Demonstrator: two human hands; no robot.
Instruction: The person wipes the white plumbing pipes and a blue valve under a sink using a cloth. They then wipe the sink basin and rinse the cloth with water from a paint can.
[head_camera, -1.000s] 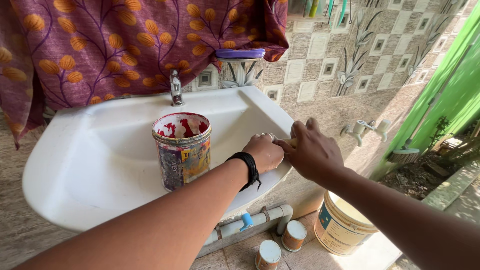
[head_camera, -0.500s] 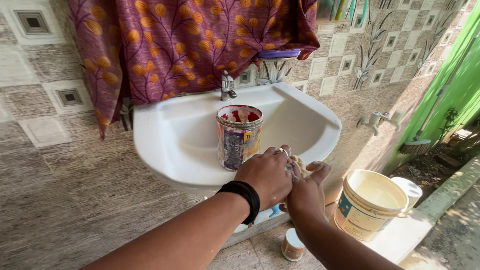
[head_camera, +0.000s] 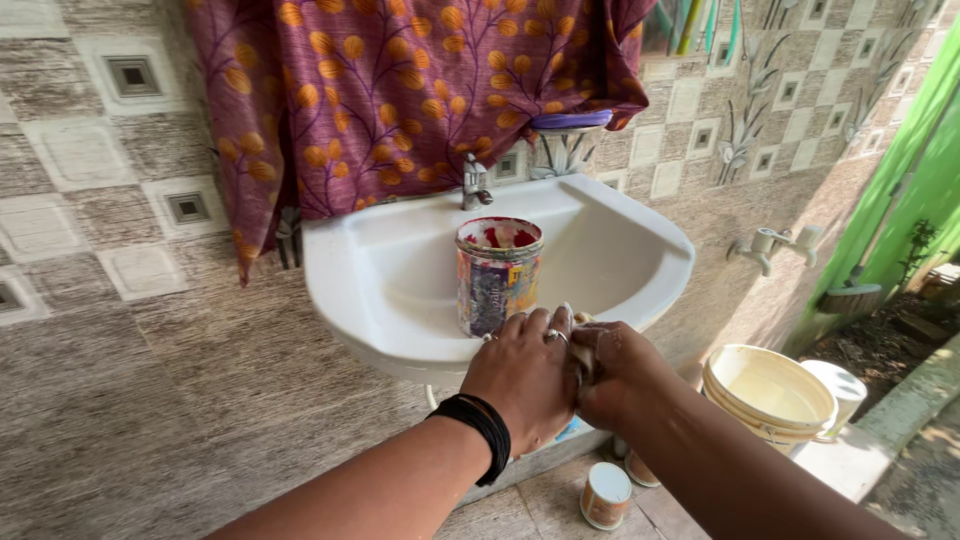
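Observation:
My left hand (head_camera: 525, 375) and my right hand (head_camera: 618, 372) are pressed together at the front rim of a white wall sink (head_camera: 370, 300). Between them they grip a small pale cloth-like thing (head_camera: 584, 352), mostly hidden by the fingers. My left wrist wears a black band, and a ring shows on one finger. A paint-smeared tin can (head_camera: 497, 275), red inside, stands upright in the basin just beyond my hands.
A steel tap (head_camera: 476, 185) sits at the sink's back, under a hanging purple floral cloth (head_camera: 400, 90). A cream plastic bucket (head_camera: 768, 390) and small tins (head_camera: 605, 495) stand on the floor at right. Wall taps (head_camera: 770, 245) and a green door (head_camera: 900, 170) are further right.
The view has shifted so the sink sits further right and away. My hands have drawn back from inside the basin to its front rim, closing tighter around the pale thing.

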